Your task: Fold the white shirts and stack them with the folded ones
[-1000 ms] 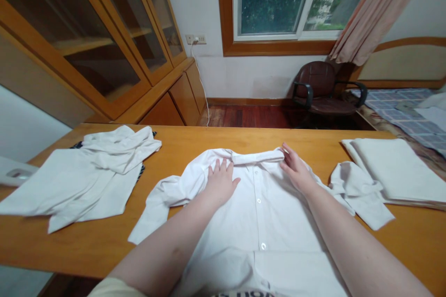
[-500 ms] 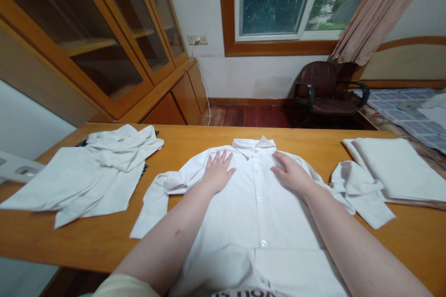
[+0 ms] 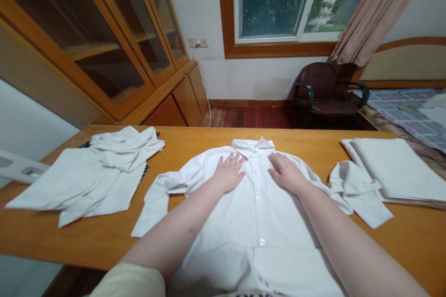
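A white button-up shirt (image 3: 240, 213) lies front side up on the wooden table (image 3: 195, 134), its collar toward the far edge and its sleeves out to both sides. On the chest, left of the button line, my left hand (image 3: 229, 172) rests flat with fingers spread. My right hand (image 3: 286, 171) lies on the other side of the buttons, below the collar, fingers stretched out and thumb apart. Neither hand grips the cloth. The shirt's lower part runs toward me and out of view at the bottom.
Rumpled white clothes (image 3: 101, 176) lie at the table's left. On the right is a folded white stack (image 3: 400, 167), with the shirt's bunched sleeve beside it. Beyond the table stand a glass-door cabinet (image 3: 149, 88), a brown armchair (image 3: 320, 88) and a bed (image 3: 397, 106).
My left hand has slid right across the chest, closer to the button line. My right hand has shifted slightly left. The shirt lies about the same.
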`<state>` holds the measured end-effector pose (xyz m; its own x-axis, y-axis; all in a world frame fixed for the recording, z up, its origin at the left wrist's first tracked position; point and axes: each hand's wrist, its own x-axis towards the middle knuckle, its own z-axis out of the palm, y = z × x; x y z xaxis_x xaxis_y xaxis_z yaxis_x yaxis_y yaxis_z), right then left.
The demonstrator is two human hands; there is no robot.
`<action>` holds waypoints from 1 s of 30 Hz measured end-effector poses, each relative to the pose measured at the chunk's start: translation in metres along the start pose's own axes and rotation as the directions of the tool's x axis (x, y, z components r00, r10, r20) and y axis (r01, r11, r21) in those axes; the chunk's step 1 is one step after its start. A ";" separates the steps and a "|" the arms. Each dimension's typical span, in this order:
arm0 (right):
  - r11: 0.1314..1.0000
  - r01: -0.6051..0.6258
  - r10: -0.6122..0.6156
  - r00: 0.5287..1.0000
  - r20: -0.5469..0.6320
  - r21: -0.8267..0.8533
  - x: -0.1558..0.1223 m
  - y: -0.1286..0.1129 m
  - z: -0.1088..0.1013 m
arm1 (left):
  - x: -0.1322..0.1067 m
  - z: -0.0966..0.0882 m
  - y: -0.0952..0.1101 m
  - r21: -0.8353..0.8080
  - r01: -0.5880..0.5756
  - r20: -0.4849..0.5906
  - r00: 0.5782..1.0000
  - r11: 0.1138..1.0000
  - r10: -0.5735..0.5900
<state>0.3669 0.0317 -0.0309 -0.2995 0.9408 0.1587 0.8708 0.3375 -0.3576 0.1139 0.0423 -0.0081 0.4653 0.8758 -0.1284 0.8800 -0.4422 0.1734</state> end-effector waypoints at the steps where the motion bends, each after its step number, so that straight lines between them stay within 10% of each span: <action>1: 1.000 0.001 -0.001 1.000 -0.011 0.001 0.000 0.000 0.001 | 0.005 -0.005 0.004 -0.017 0.025 -0.001 1.000 1.000 -0.025; 9: 0.998 -0.017 0.022 0.997 -0.079 0.062 0.000 0.004 0.004 | 0.058 -0.006 0.037 -0.185 -0.037 -0.374 0.927 0.982 -0.035; 30: 0.998 0.009 -0.004 0.997 -0.076 0.059 0.001 0.006 0.005 | 0.070 0.020 0.019 -0.342 -0.215 -0.362 0.929 0.915 0.082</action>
<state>0.3697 0.0346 -0.0374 -0.2727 0.9342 0.2301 0.8435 0.3471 -0.4099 0.1652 0.0911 -0.0337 0.4702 0.8469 0.2484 0.6726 -0.5261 0.5205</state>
